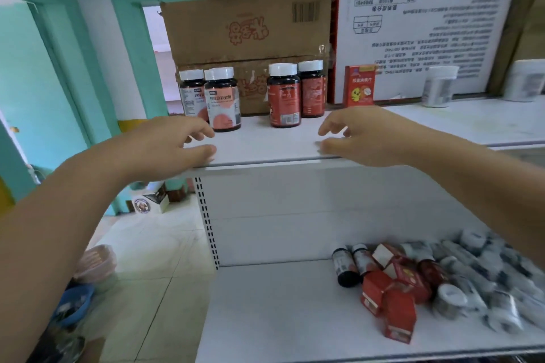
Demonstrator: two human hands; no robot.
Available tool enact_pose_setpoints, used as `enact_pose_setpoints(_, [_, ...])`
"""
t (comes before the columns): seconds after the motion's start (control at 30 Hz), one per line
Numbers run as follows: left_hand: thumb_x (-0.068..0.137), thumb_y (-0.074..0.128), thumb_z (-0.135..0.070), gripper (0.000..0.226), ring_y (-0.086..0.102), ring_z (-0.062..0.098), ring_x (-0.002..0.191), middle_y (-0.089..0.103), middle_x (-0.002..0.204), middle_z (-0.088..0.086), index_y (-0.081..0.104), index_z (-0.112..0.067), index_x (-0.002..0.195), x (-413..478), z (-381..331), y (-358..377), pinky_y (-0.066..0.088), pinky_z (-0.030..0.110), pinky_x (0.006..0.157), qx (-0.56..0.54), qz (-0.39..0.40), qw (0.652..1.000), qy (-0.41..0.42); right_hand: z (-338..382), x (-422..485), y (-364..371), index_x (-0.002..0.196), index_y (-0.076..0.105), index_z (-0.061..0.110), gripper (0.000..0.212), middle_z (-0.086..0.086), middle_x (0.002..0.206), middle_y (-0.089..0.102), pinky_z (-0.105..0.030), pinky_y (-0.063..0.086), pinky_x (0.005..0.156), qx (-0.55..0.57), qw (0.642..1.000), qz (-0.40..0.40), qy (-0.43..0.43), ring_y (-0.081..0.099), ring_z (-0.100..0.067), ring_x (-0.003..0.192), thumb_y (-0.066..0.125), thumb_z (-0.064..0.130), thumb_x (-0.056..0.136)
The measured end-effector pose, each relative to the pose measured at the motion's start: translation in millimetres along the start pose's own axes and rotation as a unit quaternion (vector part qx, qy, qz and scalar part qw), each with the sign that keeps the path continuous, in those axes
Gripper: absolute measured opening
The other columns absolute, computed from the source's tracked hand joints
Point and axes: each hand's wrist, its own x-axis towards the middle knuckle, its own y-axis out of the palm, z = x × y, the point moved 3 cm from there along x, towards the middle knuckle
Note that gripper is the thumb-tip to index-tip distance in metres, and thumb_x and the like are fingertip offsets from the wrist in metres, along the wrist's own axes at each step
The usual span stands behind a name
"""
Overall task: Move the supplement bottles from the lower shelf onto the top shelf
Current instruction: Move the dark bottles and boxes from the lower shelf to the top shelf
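While both hands hover empty, left hand (pixel 174 146) and right hand (pixel 362 134) spread loosely over the top shelf (pixel 265 147), four supplement bottles (pixel 222 99) stand there; more lie on the lower shelf (pixel 280 309).

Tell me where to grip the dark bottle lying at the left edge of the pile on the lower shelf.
Grip the dark bottle around the middle of its body, coming down from above and from its open left side. It lies on its side on the lower shelf, with another bottle close against its right. Both hands are empty.
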Motion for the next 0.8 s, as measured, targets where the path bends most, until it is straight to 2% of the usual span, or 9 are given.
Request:
enact_pose_setpoints(0.13, [0.086,0.047,-0.058,0.045,0.057,0.014,0.108,0.059,0.124,-0.010,0.053,-0.037,0.125,-18.9,-26.3,4.2,0.046,0.036,0.091,-0.001,-0.013,0.999,0.040,-31.6,-60.3,-8.8,0.118,0.059,0.033,0.032,0.005,0.112,0.054,-0.031,0.041,0.084,-0.031,0.996,-0.066,0.057,0.053,-0.014,0.105,0.050,0.047,0.091])
enact_pose_setpoints(0.23, [0.087,0.045,-0.063,0.050,0.057,0.018,0.102,0.058,0.127,-0.006,0.056,-0.033,0.125,-33.6,-44.2,14.6,0.042,0.036,0.086,0.008,-0.076,0.994,0.074,-49.1,-108.5,-9.6,0.123,0.057,0.034,0.038,0.002,0.123,0.052,-0.036,0.045,0.089,-0.050,0.989,-0.091,0.102,0.054,-0.017,0.100,0.051,0.049,0.089])
enact_pose_setpoints(0.33, [0.082,0.036,-0.067,0.059,0.055,0.024,0.109,0.059,0.122,-0.002,0.059,-0.028,0.120,-53.7,-63.3,36.5,0.041,0.041,0.091,-0.005,-0.125,0.983,0.132,-65.4,-151.9,1.1,0.126,0.054,0.036,0.043,0.000,0.131,0.051,-0.038,0.044,0.091,-0.057,0.982,-0.106,0.144,0.053,-0.019,0.104,0.049,0.053,0.087])
enact_pose_setpoints(0.43, [0.083,0.044,-0.055,0.052,0.051,0.024,0.113,0.059,0.121,0.003,0.064,-0.020,0.116,-73.3,-78.5,74.7,0.030,0.027,0.096,-0.054,-0.173,0.973,0.139,-86.7,-186.7,30.4,0.126,0.054,0.036,0.043,0.000,0.131,0.051,-0.041,0.043,0.094,-0.049,0.975,-0.101,0.192,0.052,-0.022,0.113,0.049,0.052,0.087])
enact_pose_setpoints(0.5, [0.084,0.046,-0.049,0.050,0.049,0.023,0.113,0.059,0.119,0.004,0.065,-0.015,0.115,-80.1,-84.4,106.9,0.027,0.021,0.096,-0.091,-0.186,0.970,0.124,-105.9,-202.7,55.5,0.124,0.057,0.035,0.042,-0.001,0.126,0.054,-0.040,0.043,0.092,-0.023,0.969,-0.103,0.225,0.053,-0.023,0.112,0.050,0.051,0.086])
enact_pose_setpoints(0.6, [0.085,0.052,-0.046,0.044,0.051,0.019,0.114,0.059,0.118,0.000,0.065,-0.018,0.116,-76.7,-88.1,169.9,0.033,0.026,0.096,-0.154,-0.123,0.979,0.057,-140.5,-215.8,100.8,0.122,0.060,0.030,0.038,-0.002,0.124,0.057,-0.036,0.044,0.088,0.028,0.956,-0.099,0.276,0.055,-0.023,0.107,0.055,0.045,0.087])
enact_pose_setpoints(0.7, [0.089,0.063,-0.031,0.033,0.055,0.022,0.116,0.058,0.122,0.001,0.063,-0.018,0.120,-61.2,-98.1,243.9,0.040,0.034,0.098,-0.193,-0.046,0.980,-0.002,-174.5,-216.5,152.7,0.123,0.060,0.025,0.037,-0.001,0.125,0.056,-0.030,0.042,0.082,0.083,0.948,-0.065,0.301,0.058,-0.020,0.101,0.059,0.040,0.088])
enact_pose_setpoints(0.8, [0.089,0.063,-0.031,0.036,0.056,0.017,0.114,0.058,0.124,-0.002,0.061,-0.020,0.123,-40.1,-120.9,315.8,0.040,0.029,0.096,-0.239,0.036,0.970,-0.026,-210.2,-207.0,205.4,0.128,0.056,0.023,0.044,0.002,0.127,0.055,-0.029,0.042,0.092,0.143,0.942,-0.015,0.303,0.052,-0.017,0.114,0.063,0.036,0.086])
